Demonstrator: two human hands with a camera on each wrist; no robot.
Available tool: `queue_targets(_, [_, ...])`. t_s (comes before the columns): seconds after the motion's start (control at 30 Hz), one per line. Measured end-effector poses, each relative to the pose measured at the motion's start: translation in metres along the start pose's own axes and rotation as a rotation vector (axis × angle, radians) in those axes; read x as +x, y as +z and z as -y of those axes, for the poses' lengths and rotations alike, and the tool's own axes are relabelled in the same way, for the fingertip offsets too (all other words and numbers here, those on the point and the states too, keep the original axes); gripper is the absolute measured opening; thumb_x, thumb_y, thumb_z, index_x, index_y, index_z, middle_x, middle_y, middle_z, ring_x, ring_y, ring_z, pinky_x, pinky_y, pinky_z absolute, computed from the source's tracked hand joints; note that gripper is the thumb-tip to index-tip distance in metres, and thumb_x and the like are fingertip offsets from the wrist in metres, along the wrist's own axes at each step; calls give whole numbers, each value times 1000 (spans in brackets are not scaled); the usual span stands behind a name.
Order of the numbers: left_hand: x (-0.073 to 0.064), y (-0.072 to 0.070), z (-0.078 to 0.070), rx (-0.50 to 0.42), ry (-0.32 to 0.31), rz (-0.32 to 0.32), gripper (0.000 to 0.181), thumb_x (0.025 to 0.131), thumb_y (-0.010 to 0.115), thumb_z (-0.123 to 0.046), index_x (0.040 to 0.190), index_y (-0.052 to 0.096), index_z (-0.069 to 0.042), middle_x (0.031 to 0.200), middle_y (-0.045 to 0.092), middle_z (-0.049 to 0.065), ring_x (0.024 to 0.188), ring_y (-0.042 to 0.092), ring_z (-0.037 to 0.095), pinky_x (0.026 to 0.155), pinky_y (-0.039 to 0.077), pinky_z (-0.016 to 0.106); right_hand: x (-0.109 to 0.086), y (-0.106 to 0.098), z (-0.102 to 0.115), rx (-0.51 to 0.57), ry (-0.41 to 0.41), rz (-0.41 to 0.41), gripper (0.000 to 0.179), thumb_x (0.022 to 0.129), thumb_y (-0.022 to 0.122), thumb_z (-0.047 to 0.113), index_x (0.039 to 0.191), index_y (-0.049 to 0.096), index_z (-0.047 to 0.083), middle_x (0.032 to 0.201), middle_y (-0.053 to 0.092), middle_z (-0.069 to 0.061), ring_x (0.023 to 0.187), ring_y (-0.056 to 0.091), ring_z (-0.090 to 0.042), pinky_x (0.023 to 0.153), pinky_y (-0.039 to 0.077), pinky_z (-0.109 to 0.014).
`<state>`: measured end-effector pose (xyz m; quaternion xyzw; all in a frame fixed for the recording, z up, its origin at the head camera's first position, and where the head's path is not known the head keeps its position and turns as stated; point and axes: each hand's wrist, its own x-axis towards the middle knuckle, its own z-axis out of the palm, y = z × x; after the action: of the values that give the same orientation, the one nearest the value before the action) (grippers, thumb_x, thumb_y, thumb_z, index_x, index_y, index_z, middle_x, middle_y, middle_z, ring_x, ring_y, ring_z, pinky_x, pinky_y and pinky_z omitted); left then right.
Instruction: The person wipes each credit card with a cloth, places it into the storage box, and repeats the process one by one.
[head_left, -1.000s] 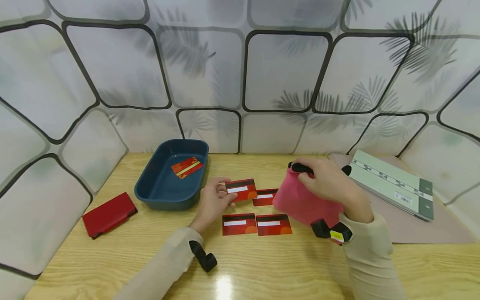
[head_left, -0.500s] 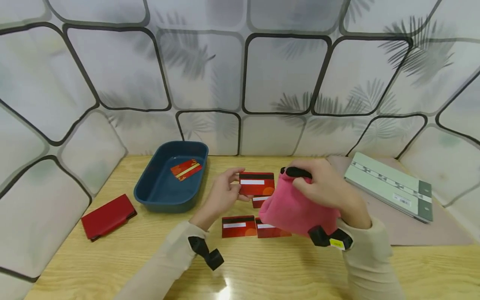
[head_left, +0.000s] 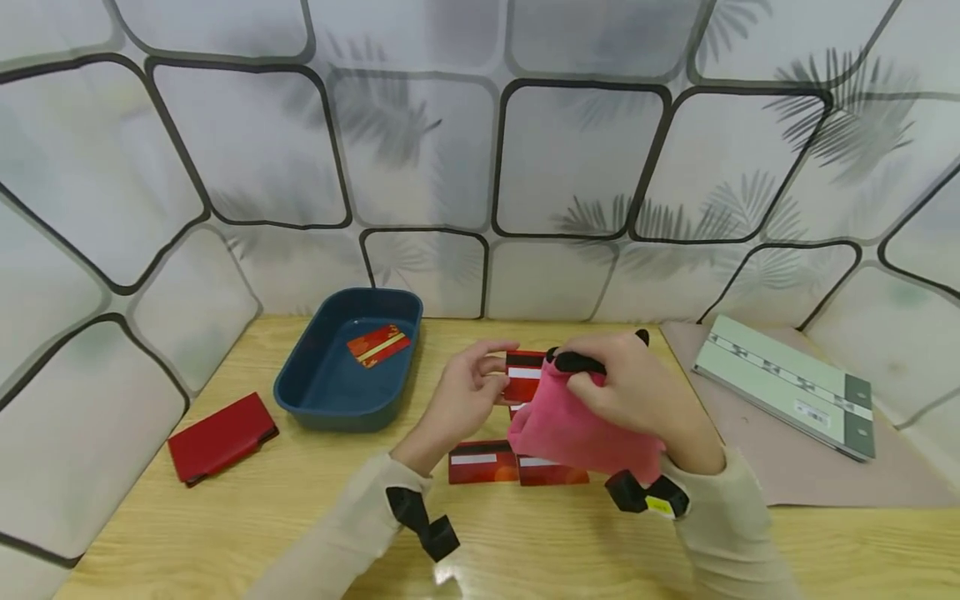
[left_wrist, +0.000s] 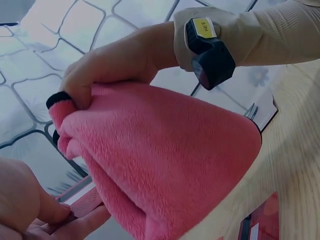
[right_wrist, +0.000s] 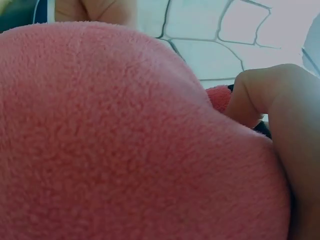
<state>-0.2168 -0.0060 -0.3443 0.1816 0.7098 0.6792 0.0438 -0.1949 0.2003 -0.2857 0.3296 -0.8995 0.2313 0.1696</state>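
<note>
My left hand (head_left: 459, 398) pinches a red bank card (head_left: 522, 379) by its left edge, raised in front of me. It has a black stripe and a white strip. In my right hand (head_left: 637, 387) is a bunched pink plush cloth (head_left: 573, 429) with black edging, gripped at its top. The cloth overlaps the right part of the held card in the head view. Fuzzy folds of the cloth (right_wrist: 110, 130) fill most of the right wrist view. Two similar cards, a left one (head_left: 483, 468) and a right one (head_left: 551, 473), lie below, the right partly covered. Another shows barely behind the held card.
A blue plastic tray (head_left: 300, 398) with a red and gold card (head_left: 378, 345) inside stands at the back left. Left of it lies a red wallet (head_left: 222, 437). A pale green notebook (head_left: 780, 383) rests on a pinkish mat (head_left: 750, 467) at the right.
My left hand has lifted the card and carried it right, toward the cloth. My right hand has shifted left with the cloth, which now overlaps the card and partly covers a card on the table.
</note>
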Motion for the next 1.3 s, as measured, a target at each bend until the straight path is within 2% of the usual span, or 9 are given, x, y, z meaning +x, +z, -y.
queue_targets(0.2, [-3, 0, -3, -23, 0, 42, 40, 93, 48, 10, 131, 52, -2, 98, 64, 19, 70, 59, 12, 72, 58, 34, 3, 9, 1, -39, -51, 16, 20, 80, 60, 1, 93, 72, 11, 82, 67, 5, 72, 57, -8, 67, 50, -27])
queue_targets(0.3, [-4, 0, -4, -47, 1, 75, 40, 94, 47, 10, 132, 51, -1, 104, 65, 21, 74, 62, 12, 74, 59, 36, 4, 12, 3, -52, -81, 25, 24, 79, 61, -1, 98, 73, 8, 79, 63, 5, 67, 51, -7, 59, 45, -24])
queue_targets(0.4, [-4, -1, -5, -56, 18, 115, 39, 94, 47, 10, 132, 50, 0, 114, 65, 24, 83, 66, 14, 76, 59, 35, 4, 15, 3, -65, -100, 37, 29, 77, 61, -4, 100, 74, 7, 71, 51, 5, 61, 39, -6, 54, 36, -22])
queue_targets(0.53, [-4, -3, -4, -51, 35, 152, 40, 93, 46, 11, 133, 48, 2, 118, 64, 25, 86, 68, 15, 75, 58, 30, 5, 20, 1, -109, -137, 31, 33, 74, 60, -6, 98, 76, 9, 69, 45, 4, 63, 37, -8, 57, 34, -23])
queue_targets(0.63, [-4, -3, -5, -42, 24, 150, 41, 93, 46, 11, 133, 49, 2, 118, 64, 24, 81, 66, 12, 72, 57, 27, 6, 21, 0, -133, -151, 22, 34, 72, 61, -7, 98, 76, 9, 72, 47, 3, 67, 40, -11, 61, 35, -26])
queue_targets(0.83, [-4, -1, -5, -31, 16, 135, 42, 92, 49, 11, 132, 51, 1, 115, 66, 23, 69, 64, 13, 69, 57, 34, 5, 21, -2, -157, -117, 43, 35, 72, 61, -7, 99, 75, 10, 77, 51, 1, 71, 43, -14, 67, 36, -33])
queue_targets(1.03, [-1, 2, 0, -30, 4, 151, 40, 90, 45, 14, 128, 51, 3, 111, 67, 25, 65, 60, 13, 72, 59, 37, 4, 20, -5, -182, -71, 68, 34, 73, 60, -6, 97, 76, 13, 74, 48, 3, 70, 42, -13, 66, 32, -31])
queue_targets(1.17, [2, 3, 3, -24, -51, 114, 40, 89, 45, 14, 127, 53, 2, 98, 67, 18, 58, 51, 11, 70, 59, 32, 4, 18, -7, -200, -45, 74, 33, 74, 61, -5, 97, 76, 12, 71, 46, 4, 69, 42, -12, 64, 31, -30])
queue_targets(1.3, [2, -1, 3, -48, -72, 69, 40, 88, 46, 15, 125, 52, 4, 78, 57, 7, 55, 44, 11, 63, 54, 24, 5, 16, -9, -220, -16, 76, 32, 74, 61, -4, 97, 76, 12, 70, 46, 4, 67, 42, -13, 62, 31, -29])
